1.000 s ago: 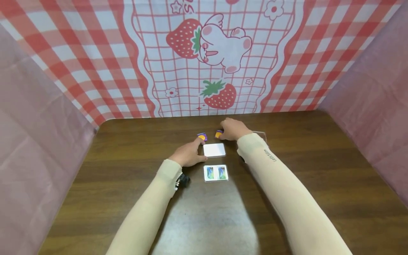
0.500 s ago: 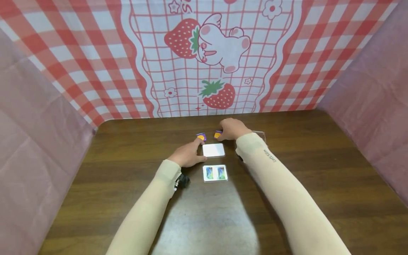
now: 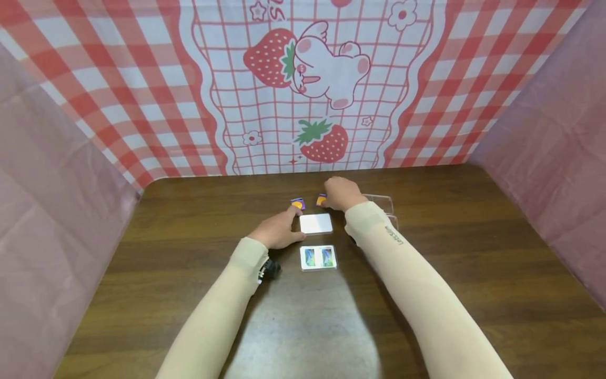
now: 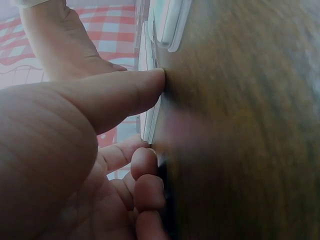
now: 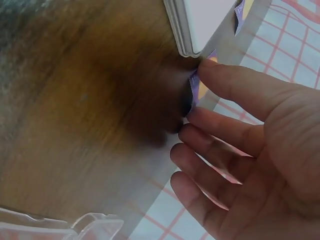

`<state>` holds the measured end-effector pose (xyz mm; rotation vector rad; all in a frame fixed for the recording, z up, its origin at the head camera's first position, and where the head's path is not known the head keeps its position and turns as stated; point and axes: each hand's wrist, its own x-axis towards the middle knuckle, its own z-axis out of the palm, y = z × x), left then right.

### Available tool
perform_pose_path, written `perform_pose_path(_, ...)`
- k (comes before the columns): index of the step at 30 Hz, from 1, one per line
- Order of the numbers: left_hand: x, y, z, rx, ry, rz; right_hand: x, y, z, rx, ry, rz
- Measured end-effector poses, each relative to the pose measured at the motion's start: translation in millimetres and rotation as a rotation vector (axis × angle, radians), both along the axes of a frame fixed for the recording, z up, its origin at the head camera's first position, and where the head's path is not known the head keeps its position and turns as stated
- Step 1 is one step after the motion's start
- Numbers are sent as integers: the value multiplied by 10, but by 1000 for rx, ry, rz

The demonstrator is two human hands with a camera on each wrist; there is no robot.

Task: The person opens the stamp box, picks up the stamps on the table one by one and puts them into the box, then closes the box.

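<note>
In the head view my left hand (image 3: 276, 230) spans the left end of a flat white case (image 3: 316, 223), thumb at the near corner and index finger at the far one. The left wrist view shows the thumb and fingers at the edges of that white case (image 4: 146, 107). Beyond it my right hand (image 3: 343, 193) has its thumb and index finger at opposite ends of a small purple-and-orange packet (image 5: 200, 89); the other fingers are spread. A similar packet (image 3: 297, 203) lies just past my left index fingertip.
Nearer the person lies a flat clear case (image 3: 318, 258) with two blue-green pictures. A clear plastic box (image 3: 380, 203), partly behind the right wrist, stands to the right. A strawberry-print cloth (image 3: 303, 89) hangs at the table's (image 3: 203, 295) back edge.
My right hand and forearm have shifted slightly left, uncovering more of the clear plastic box. The left hand stays at the white case.
</note>
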<state>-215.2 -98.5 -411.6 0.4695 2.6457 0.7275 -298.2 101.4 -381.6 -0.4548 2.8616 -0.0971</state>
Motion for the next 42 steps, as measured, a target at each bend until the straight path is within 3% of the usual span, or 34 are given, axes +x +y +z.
perform_pose_path(17,-4,38,-14,-7,-9,-7,44,332,-129,-110,85,31)
perform_pose_path(26,15,15,-25,6,-9,-10,150,565,-118,-275,161,-4)
perform_pose_path(42,11,1,-20,11,5,-10,405,514,-46,-308,187,40)
